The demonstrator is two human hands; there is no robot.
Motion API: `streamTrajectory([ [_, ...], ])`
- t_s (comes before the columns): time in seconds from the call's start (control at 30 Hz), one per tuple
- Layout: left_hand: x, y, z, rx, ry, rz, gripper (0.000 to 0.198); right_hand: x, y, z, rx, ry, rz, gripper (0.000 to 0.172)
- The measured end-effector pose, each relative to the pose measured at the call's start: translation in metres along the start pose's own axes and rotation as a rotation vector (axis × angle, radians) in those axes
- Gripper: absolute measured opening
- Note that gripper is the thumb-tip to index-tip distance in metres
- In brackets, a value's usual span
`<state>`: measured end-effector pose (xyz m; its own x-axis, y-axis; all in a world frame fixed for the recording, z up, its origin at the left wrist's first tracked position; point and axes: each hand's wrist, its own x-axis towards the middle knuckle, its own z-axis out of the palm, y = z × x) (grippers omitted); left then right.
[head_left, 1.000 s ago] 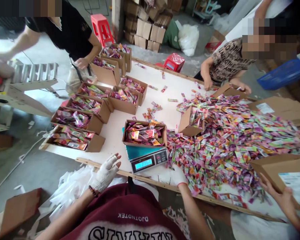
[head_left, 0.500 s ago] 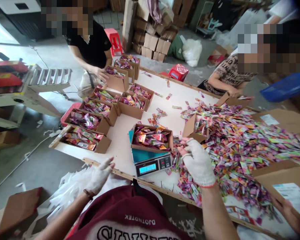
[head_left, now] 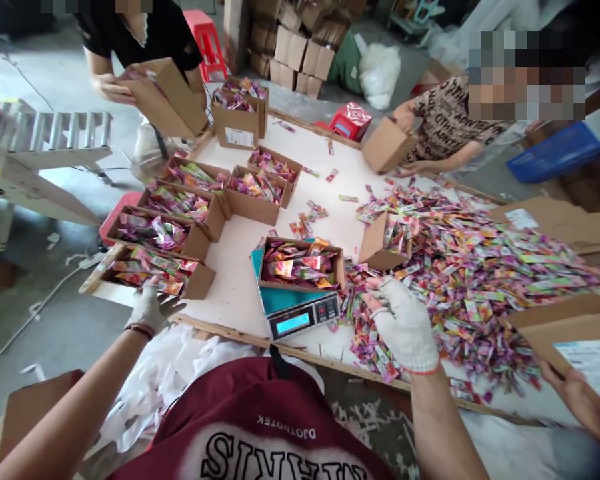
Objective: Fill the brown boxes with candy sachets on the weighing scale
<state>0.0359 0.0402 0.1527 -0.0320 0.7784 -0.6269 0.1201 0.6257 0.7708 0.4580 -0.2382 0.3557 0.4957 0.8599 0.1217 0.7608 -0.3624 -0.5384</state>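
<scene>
My left hand [head_left: 149,311], in a white fingerless-tipped glove, reaches to the front-left box of packets [head_left: 153,272]. Its fingers are spread and nothing shows in them; whether they touch the packets I cannot tell. My right hand [head_left: 405,325], gloved the same way, hovers at the near edge of the big heap of colourful packets [head_left: 480,287], fingers loosely bent and apart, apparently holding nothing. Between the hands, a cardboard box full of packets [head_left: 301,267] rests on a digital scale [head_left: 304,319] with a lit blue display. A smaller open box [head_left: 385,241] lies tilted against the heap.
Several filled boxes [head_left: 180,200] stand at the table's left. Across the table [head_left: 230,257], one person [head_left: 140,40] tilts a box [head_left: 167,97]; another [head_left: 445,127] holds a box [head_left: 387,145]. At the right, a hand [head_left: 575,393] is beside a carton [head_left: 570,333].
My left hand has moved left to the front-left box, fingers spreading. My right hand has barely moved. The person at far left has lifted a box; the person at far right has raised and turned theirs.
</scene>
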Motion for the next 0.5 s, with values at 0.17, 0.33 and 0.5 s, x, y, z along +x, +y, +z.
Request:
streamTrajectory([
  [0.17,0.005,0.003,0.012,-0.188,0.170,-0.039,0.050,0.020,-0.013,0.027,-0.257,-0.162,-0.305,0.026],
  [0.33,0.007,0.003,0.015,-0.292,0.232,0.000,0.047,0.058,-0.024,0.083,-0.558,-0.442,-0.458,0.010],
  [0.5,0.005,0.000,0.014,-0.306,0.238,-0.004,0.045,0.110,-0.053,0.115,-0.604,-0.390,-0.434,0.014],
])
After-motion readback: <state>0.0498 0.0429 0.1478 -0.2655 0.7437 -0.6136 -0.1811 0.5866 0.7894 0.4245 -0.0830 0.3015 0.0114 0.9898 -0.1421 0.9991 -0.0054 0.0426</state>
